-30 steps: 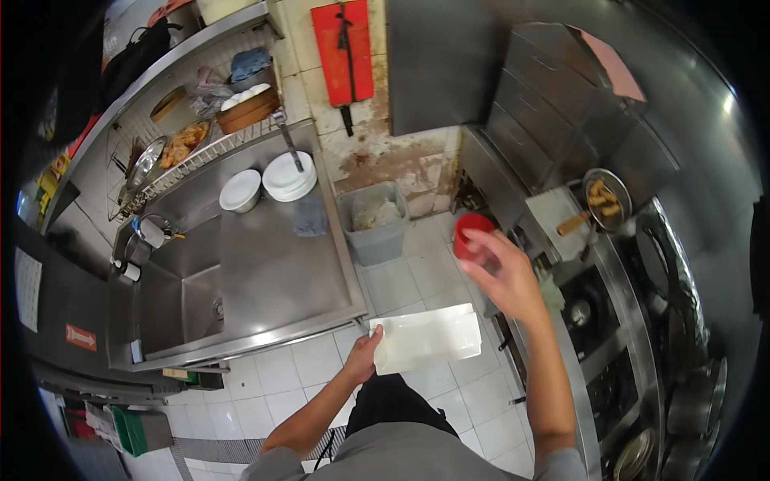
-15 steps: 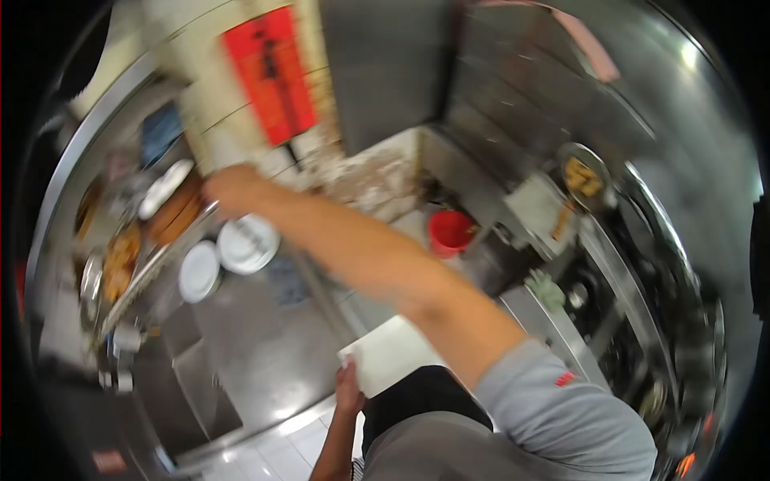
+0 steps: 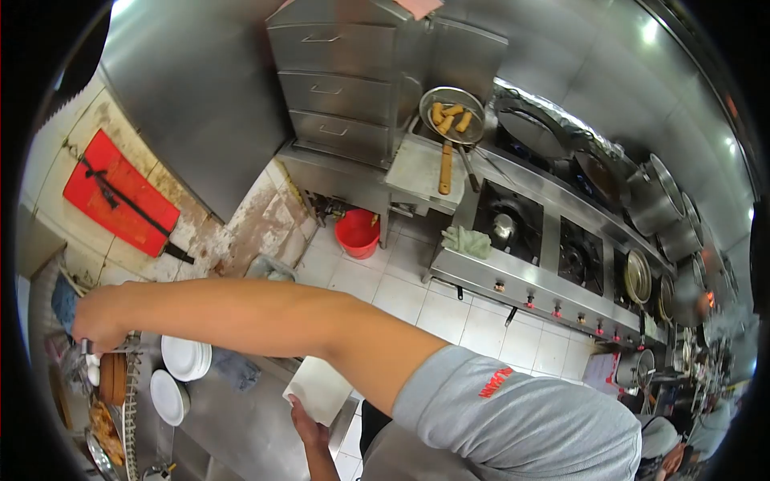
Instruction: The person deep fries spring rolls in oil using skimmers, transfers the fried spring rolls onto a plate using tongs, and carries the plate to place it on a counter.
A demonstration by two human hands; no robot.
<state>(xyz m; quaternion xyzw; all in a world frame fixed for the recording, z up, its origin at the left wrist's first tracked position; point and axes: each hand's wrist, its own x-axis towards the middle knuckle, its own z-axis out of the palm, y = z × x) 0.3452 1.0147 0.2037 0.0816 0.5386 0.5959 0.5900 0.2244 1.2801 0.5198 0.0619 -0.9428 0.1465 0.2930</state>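
Observation:
My left hand (image 3: 308,423), low in the view, is closed on the near edge of a white rectangular tray (image 3: 319,390). At the far left my right hand (image 3: 100,317) reaches over the rack beside a blue cloth (image 3: 64,301). Its fingers curl downward near a small metal piece, and I cannot make out what they hold. Just below that hand are white rounded items (image 3: 94,370) and a brown round container (image 3: 113,378). White lidded bowls (image 3: 186,358) stand on the steel counter under my forearm.
A steel stove (image 3: 553,264) with pans and pots runs along the right. Fried pieces lie in a strainer (image 3: 452,116) at its left end. A red bucket (image 3: 358,234) stands on the tiled floor. Part of another person (image 3: 662,437) shows at the lower right.
The view has swung toward the stove. My right arm has gone from above the floor to the rack at the left. My left hand still holds the white tray.

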